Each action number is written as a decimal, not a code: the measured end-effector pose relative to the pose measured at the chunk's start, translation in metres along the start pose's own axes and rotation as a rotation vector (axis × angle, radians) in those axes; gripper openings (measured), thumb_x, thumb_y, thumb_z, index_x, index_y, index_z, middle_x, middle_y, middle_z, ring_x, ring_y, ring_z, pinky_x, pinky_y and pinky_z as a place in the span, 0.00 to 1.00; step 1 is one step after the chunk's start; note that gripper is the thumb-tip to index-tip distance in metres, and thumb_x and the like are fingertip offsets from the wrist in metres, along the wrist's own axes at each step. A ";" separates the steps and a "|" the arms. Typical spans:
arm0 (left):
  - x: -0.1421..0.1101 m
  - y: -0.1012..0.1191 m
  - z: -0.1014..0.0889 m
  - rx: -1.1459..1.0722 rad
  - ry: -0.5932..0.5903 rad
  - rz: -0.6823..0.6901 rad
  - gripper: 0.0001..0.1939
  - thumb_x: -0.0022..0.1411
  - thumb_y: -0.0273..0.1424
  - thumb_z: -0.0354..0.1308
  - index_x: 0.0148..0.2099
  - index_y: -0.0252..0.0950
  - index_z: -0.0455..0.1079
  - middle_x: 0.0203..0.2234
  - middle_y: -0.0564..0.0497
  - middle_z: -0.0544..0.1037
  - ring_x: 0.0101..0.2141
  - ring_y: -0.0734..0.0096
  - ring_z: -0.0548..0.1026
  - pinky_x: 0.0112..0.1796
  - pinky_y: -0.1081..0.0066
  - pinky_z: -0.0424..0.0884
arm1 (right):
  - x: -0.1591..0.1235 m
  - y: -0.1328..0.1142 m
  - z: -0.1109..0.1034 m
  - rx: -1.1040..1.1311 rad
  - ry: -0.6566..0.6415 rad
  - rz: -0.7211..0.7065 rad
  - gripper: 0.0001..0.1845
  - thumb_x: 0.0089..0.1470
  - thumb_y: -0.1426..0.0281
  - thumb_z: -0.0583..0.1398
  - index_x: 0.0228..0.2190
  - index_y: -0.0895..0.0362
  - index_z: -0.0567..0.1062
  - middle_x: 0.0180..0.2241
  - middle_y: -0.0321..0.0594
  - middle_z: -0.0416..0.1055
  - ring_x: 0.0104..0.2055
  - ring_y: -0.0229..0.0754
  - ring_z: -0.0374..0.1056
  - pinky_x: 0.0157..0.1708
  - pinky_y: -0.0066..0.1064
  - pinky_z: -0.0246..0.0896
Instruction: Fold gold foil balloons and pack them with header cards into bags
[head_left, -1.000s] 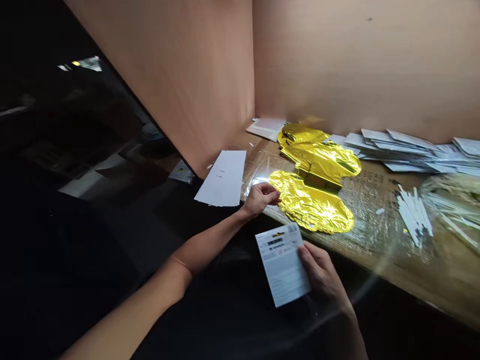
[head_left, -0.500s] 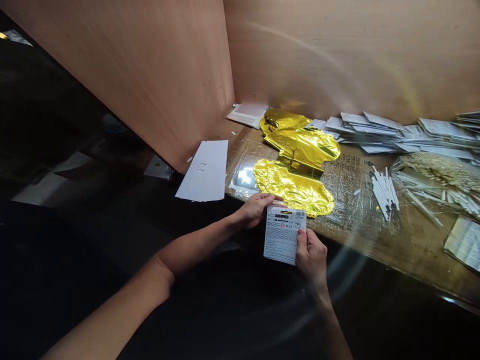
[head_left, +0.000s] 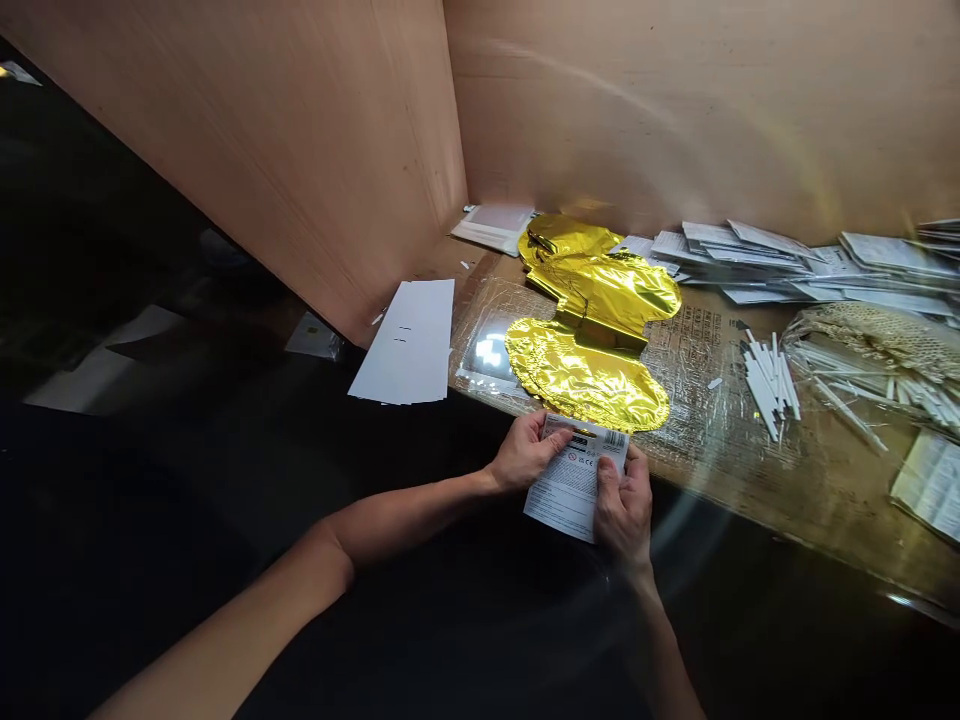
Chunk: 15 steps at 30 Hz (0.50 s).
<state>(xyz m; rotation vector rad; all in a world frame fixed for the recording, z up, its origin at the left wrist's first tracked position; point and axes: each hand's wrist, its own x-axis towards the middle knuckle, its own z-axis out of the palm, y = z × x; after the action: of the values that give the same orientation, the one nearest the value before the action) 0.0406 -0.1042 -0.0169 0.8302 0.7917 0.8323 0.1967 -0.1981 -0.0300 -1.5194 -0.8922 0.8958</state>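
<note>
A white printed packet with a hang hole and a barcode is held in front of the table edge, its text side facing me. My left hand grips its upper left corner, thumb on the front. On the right edge, my right hand is closed with the thumb pressed on the print. Fingers behind the packet are hidden. Just beyond it lie shiny gold foil balloons, flat and overlapping on the table.
White cards lie at the table's left edge. White sticks lie to the right, beside a clear bag of more sticks. Folded printed packets are piled along the back wooden panel. Another panel rises at left.
My left hand has come down and right onto the packet's upper left corner. The packet has tilted and shifted slightly down and to the right, with my right hand still on it.
</note>
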 end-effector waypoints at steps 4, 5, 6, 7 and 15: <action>0.006 0.012 0.000 -0.106 -0.074 -0.180 0.32 0.43 0.41 0.83 0.46 0.31 0.80 0.36 0.46 0.84 0.33 0.68 0.81 0.40 0.67 0.75 | 0.004 -0.002 -0.008 -0.055 -0.125 0.044 0.18 0.66 0.50 0.63 0.40 0.52 0.72 0.32 0.37 0.75 0.31 0.44 0.70 0.30 0.33 0.67; 0.009 0.014 0.002 -0.136 -0.069 -0.215 0.32 0.41 0.41 0.84 0.46 0.30 0.80 0.35 0.45 0.84 0.33 0.68 0.81 0.40 0.66 0.76 | 0.006 -0.004 -0.011 -0.042 -0.149 0.068 0.19 0.65 0.49 0.64 0.38 0.52 0.71 0.30 0.36 0.73 0.29 0.43 0.68 0.27 0.32 0.65; 0.014 0.016 0.004 -0.155 -0.055 -0.232 0.31 0.40 0.40 0.84 0.44 0.29 0.80 0.33 0.45 0.84 0.31 0.69 0.80 0.39 0.66 0.76 | 0.007 -0.004 -0.014 -0.002 -0.153 0.091 0.20 0.65 0.48 0.64 0.38 0.51 0.70 0.29 0.35 0.73 0.27 0.41 0.67 0.25 0.30 0.63; 0.018 0.017 0.007 -0.163 -0.033 -0.230 0.30 0.40 0.40 0.84 0.42 0.29 0.80 0.32 0.45 0.84 0.30 0.70 0.80 0.38 0.67 0.76 | 0.006 -0.004 -0.017 0.063 -0.145 0.113 0.21 0.64 0.47 0.64 0.39 0.51 0.70 0.28 0.35 0.73 0.25 0.40 0.66 0.23 0.29 0.62; 0.040 0.010 0.030 -0.196 -0.041 -0.172 0.28 0.43 0.38 0.83 0.43 0.30 0.81 0.34 0.45 0.85 0.32 0.68 0.81 0.40 0.65 0.78 | -0.035 0.025 -0.019 0.281 -0.065 0.318 0.27 0.54 0.46 0.71 0.35 0.54 0.72 0.17 0.29 0.67 0.12 0.29 0.50 0.10 0.23 0.43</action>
<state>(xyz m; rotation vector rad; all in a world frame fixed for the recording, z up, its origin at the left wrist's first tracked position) 0.0806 -0.0752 -0.0053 0.5941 0.7220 0.7243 0.2002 -0.2407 -0.0499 -1.4122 -0.5475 1.2515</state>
